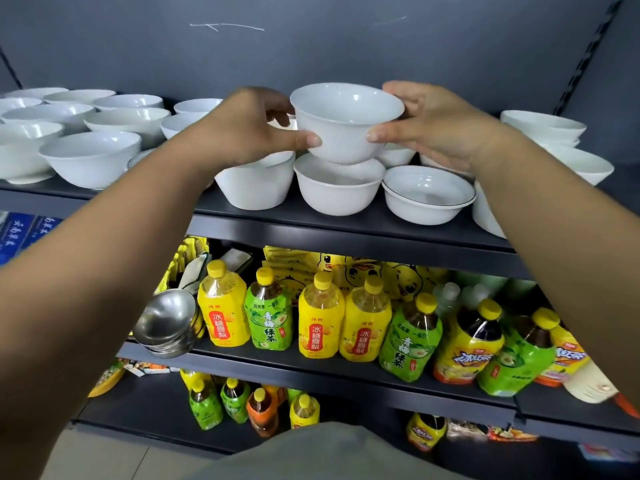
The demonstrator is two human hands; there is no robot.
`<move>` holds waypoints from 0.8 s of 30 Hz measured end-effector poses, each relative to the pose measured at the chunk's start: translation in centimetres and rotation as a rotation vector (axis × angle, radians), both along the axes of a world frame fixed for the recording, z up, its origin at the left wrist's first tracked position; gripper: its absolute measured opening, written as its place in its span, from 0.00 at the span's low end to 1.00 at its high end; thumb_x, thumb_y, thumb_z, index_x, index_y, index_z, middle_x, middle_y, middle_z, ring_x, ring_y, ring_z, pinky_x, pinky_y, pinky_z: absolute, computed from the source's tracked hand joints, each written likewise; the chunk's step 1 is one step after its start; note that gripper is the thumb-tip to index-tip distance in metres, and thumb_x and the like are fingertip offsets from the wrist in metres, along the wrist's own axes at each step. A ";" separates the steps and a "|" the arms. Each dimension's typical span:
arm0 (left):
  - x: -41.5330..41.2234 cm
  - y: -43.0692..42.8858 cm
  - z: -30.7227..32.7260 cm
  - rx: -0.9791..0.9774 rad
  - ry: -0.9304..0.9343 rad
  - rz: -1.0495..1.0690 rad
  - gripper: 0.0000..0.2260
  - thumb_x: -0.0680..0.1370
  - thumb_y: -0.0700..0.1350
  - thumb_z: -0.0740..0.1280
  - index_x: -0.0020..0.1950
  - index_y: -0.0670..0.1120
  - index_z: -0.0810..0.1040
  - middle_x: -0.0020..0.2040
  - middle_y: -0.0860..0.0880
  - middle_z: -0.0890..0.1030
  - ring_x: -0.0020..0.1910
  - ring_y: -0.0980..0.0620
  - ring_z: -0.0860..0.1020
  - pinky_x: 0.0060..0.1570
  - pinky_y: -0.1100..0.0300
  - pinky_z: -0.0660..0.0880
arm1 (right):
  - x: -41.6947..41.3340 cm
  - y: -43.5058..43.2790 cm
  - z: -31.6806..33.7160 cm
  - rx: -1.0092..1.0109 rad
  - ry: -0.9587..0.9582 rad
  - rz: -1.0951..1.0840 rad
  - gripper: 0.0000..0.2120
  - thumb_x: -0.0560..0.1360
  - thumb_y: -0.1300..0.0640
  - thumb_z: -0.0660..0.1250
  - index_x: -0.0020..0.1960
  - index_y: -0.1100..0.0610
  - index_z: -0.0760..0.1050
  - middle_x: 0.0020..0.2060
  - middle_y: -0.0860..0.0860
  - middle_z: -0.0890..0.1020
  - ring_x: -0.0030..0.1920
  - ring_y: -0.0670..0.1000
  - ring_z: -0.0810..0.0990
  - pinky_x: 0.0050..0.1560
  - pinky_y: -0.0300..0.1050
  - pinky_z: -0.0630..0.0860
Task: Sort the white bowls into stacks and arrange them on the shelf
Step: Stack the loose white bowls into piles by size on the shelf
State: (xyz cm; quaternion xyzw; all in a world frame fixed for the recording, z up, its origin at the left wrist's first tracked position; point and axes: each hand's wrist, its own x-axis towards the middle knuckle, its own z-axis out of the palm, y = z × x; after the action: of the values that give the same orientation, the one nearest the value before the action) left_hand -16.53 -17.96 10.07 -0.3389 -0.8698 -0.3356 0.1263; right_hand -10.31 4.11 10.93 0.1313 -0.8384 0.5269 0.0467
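Both hands grip one white bowl (346, 123), upright, above the top shelf (311, 216) at centre. Left hand (242, 129) has its thumb on the near wall and fingers curled round the left side. Right hand (440, 126) mirrors it on the right side. The bowl's base sits at the mouth of a lower bowl (337, 188) on the shelf; contact unclear. Dark-rimmed bowl (427, 195) just right of that. Loose bowls (90, 157) crowd the shelf's left, a stack (543, 128) far right. Drink bottles (322, 317) and steel bowls (166, 320) on the shelf below.
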 end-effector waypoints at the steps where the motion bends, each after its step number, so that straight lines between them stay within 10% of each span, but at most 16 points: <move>1: 0.1 0.0 0.0 -0.030 0.022 -0.006 0.17 0.70 0.52 0.71 0.56 0.47 0.78 0.43 0.55 0.73 0.39 0.60 0.69 0.35 0.77 0.64 | 0.0 0.1 0.0 0.020 0.002 -0.012 0.36 0.51 0.46 0.81 0.48 0.61 0.68 0.46 0.54 0.71 0.49 0.50 0.70 0.66 0.57 0.64; 5: -0.1 0.4 -1.4 -0.175 0.069 0.019 0.39 0.56 0.70 0.63 0.56 0.44 0.79 0.46 0.49 0.75 0.49 0.52 0.70 0.49 0.63 0.62 | -0.7 0.3 -1.1 0.049 -0.022 -0.011 0.14 0.64 0.62 0.75 0.43 0.53 0.72 0.44 0.45 0.79 0.47 0.42 0.77 0.51 0.37 0.75; 9: -0.9 0.6 -2.5 -0.268 0.052 0.127 0.43 0.52 0.75 0.57 0.56 0.48 0.80 0.53 0.45 0.78 0.59 0.44 0.70 0.59 0.56 0.63 | -0.9 0.0 -2.4 0.065 -0.011 0.000 0.17 0.68 0.69 0.70 0.46 0.48 0.73 0.43 0.40 0.80 0.43 0.35 0.79 0.45 0.30 0.74; 24: -0.7 0.9 -2.8 -0.484 0.086 0.192 0.41 0.59 0.74 0.58 0.65 0.51 0.73 0.65 0.44 0.70 0.68 0.43 0.58 0.63 0.49 0.58 | -1.0 0.2 -3.2 0.222 -0.039 -0.076 0.25 0.68 0.57 0.73 0.63 0.51 0.71 0.58 0.46 0.79 0.59 0.45 0.76 0.65 0.47 0.70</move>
State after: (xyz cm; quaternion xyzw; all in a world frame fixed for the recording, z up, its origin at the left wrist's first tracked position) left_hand -17.26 -17.11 7.24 -0.2893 -0.9467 -0.0894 0.1097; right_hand -11.32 4.28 7.68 0.0936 -0.8966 0.4313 0.0357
